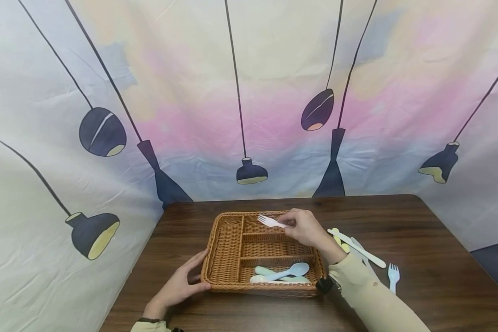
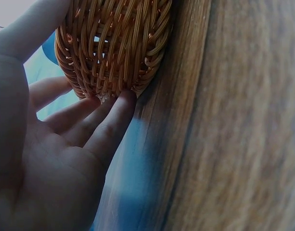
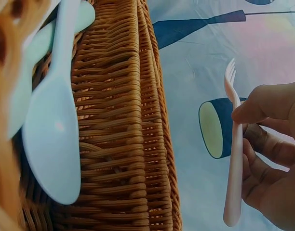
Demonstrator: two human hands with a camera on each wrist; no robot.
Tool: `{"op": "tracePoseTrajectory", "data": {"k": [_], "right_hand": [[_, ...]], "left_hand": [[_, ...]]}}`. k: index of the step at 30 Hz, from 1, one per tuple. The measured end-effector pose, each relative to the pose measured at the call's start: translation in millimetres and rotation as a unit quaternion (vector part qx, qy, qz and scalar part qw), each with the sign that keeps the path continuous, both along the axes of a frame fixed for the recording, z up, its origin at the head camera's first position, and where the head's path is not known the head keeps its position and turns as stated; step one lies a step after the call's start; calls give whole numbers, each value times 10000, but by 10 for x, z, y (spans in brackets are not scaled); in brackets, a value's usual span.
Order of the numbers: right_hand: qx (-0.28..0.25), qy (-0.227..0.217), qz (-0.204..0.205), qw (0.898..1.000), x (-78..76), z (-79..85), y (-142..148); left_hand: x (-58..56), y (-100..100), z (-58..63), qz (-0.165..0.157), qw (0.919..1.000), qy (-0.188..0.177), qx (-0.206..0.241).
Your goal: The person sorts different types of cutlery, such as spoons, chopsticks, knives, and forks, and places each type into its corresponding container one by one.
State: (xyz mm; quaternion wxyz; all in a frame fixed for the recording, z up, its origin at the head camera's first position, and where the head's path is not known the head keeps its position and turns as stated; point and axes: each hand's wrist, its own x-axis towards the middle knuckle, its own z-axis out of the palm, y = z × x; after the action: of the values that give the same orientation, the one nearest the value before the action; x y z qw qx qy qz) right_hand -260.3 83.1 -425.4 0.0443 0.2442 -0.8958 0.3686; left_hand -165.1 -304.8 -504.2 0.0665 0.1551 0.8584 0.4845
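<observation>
A brown wicker basket point(image 1: 222, 289) with several compartments stands on the table. My left hand point(image 1: 180, 283) rests against its left end, thumb at the front corner and fingertips touching the woven side point(image 2: 113, 43). Over the back compartment, my right hand point(image 1: 305, 227) pinches a pale pink plastic fork point(image 1: 270, 221) by its handle between thumb and fingers. The tines point left and away from the hand. In the front compartment lie a light blue spoon point(image 3: 53, 134), a pale green spoon point(image 1: 265, 271) and a whitish utensil point(image 1: 258, 279), overlapping one another.
Right of the basket, partly behind the right forearm, lie a white knife point(image 1: 367, 253), yellow utensils point(image 1: 337, 234) and a light blue fork point(image 1: 393, 273). A cloth backdrop point(image 1: 274, 115) printed with lamps hangs behind the dark wooden table point(image 1: 431, 249).
</observation>
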Motion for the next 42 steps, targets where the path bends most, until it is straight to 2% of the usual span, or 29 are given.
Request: {"op": "tracePoseTrajectory", "data": {"k": [7,17,28,36,42], "right_hand": [[82,-101,116,9998,4,-23,-15],[656,560,417,9954,-11,-38,-18],[464,399,375,9974,7,-38,-1],[359,587,382,9969,3,-42,-10],[132,311,332,9989,18,-10,-11]], "left_hand": [[-12,-4,0,-35,10000,46,-13],[-17,-6,-7,-30,10000,-22,14],[-10,-8,-7,41,9999,-27,-109],[-12,-10,-19,35,10000,-78,-37],[-10,-8,-15,25,10000,-51,1]]}}
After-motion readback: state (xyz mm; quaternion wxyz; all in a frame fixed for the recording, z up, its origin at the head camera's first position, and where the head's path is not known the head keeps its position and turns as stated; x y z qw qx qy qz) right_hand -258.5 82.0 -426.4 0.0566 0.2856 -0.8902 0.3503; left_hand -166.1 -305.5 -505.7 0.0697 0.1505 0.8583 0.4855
